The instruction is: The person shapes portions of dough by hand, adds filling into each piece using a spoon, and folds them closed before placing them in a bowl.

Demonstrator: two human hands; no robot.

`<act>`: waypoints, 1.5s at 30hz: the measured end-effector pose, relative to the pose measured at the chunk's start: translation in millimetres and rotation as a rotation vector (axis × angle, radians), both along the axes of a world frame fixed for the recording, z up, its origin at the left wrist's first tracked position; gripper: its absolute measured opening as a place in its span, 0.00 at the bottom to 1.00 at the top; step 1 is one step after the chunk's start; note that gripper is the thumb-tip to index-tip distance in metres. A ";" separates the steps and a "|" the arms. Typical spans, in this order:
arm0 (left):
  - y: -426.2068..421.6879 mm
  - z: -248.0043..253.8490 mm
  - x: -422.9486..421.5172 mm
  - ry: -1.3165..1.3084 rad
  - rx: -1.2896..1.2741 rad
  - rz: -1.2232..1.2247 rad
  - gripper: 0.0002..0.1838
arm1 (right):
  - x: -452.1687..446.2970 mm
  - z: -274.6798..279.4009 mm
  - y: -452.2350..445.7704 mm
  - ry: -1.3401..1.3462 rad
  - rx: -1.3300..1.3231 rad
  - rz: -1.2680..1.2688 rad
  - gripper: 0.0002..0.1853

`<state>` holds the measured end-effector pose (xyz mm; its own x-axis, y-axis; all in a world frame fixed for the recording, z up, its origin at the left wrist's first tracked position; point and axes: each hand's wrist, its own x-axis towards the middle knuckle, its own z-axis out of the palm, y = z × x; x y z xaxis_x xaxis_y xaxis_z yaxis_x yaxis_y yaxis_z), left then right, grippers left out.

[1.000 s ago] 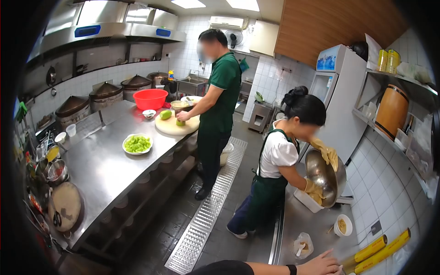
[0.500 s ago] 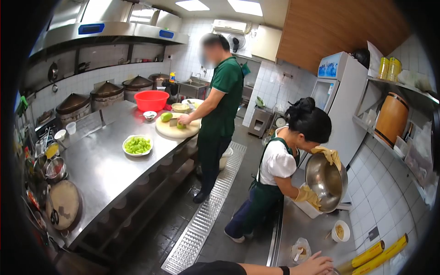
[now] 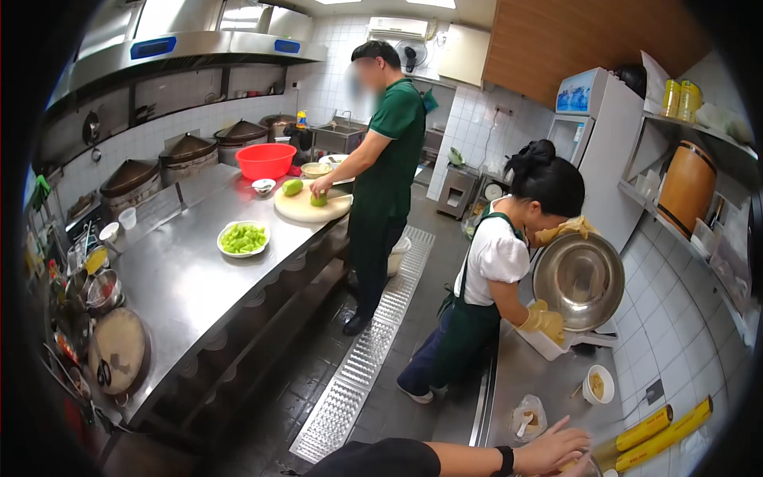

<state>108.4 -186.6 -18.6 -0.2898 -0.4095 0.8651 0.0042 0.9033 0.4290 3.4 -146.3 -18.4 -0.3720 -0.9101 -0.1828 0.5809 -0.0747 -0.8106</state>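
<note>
My left hand (image 3: 552, 447), below a black wristband, reaches in at the bottom edge with its fingers stretched out. Its fingertips lie over something at the frame's edge that I cannot make out. Beside them a sliver of what looks like my right hand (image 3: 586, 467) shows, its fingers mostly cut off. A small clear plastic bag (image 3: 528, 419) with a white spoon lies just beyond my left hand on the steel counter (image 3: 509, 381). Farther along stands a white bowl (image 3: 598, 385) with yellowish food. Two yellow rolls (image 3: 664, 436) lie to the right.
A co-worker in yellow gloves (image 3: 545, 320) tilts a large metal basin (image 3: 579, 282) over a white container (image 3: 548, 343). Across the aisle, another person holds a green fruit (image 3: 319, 199) on a round cutting board (image 3: 306, 211). A plate of green pieces (image 3: 243, 238) and a red basin (image 3: 265, 162) stand there.
The co-worker's basin has turned so its inside faces me more. The other person's cleaver no longer stands beside the fruit. My left hand has shifted slightly, and part of another hand now shows beside it.
</note>
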 end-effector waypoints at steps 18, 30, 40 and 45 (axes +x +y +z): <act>3.9 14.5 3.5 -0.065 -0.083 0.061 0.11 | 22.7 29.6 24.8 0.014 0.038 -0.069 0.33; 3.2 -12.1 -15.2 -0.059 0.024 0.035 0.17 | 17.8 29.0 26.5 0.036 0.023 -0.043 0.32; -7.4 22.3 8.3 -0.299 0.346 -0.061 0.13 | 23.4 25.6 25.7 0.013 0.018 -0.009 0.32; -0.3 -13.2 -15.4 0.099 -0.041 0.261 0.12 | 25.0 27.5 22.2 0.003 0.017 0.014 0.32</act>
<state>92.9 -186.9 -31.7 -0.0920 -0.4228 0.9015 -0.1908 0.8961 0.4008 28.4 -124.2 9.2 -0.3600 -0.9118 -0.1975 0.5797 -0.0527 -0.8131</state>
